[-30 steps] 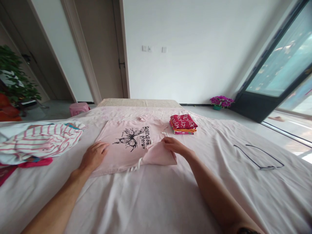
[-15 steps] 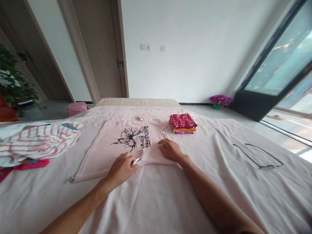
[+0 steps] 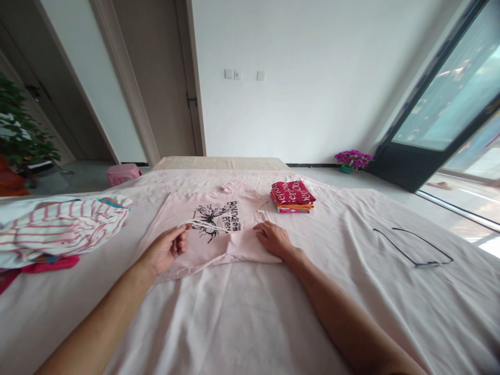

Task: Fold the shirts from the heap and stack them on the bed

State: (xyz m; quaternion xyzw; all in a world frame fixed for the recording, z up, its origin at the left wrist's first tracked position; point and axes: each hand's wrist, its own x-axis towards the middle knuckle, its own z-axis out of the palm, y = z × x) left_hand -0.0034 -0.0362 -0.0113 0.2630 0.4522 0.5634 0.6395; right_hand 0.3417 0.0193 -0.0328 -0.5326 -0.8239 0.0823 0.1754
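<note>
A pale pink shirt lies spread on the bed, with a black splash-like print and the lettering "Boundless energy" turned sideways. White drawstring cords run out leftward from near the lettering, held just above the cloth. Their other end is pinched in my left hand, which is closed over the left part of the shirt. My right hand rests on the shirt's right part, fingers slightly bent and pressing the fabric down. Behind it, another short white cord shows near a stack of folded clothes.
At the left lies a loose heap of clothes, striped on top. A pair of glasses sits on the creased sheet at the right. Beyond the bed stand a pink stool and purple flowers.
My left hand has moved left and up, drawing the white cords out over the print. The shirt's lower left corner has been dragged in. My right hand stays in place.
</note>
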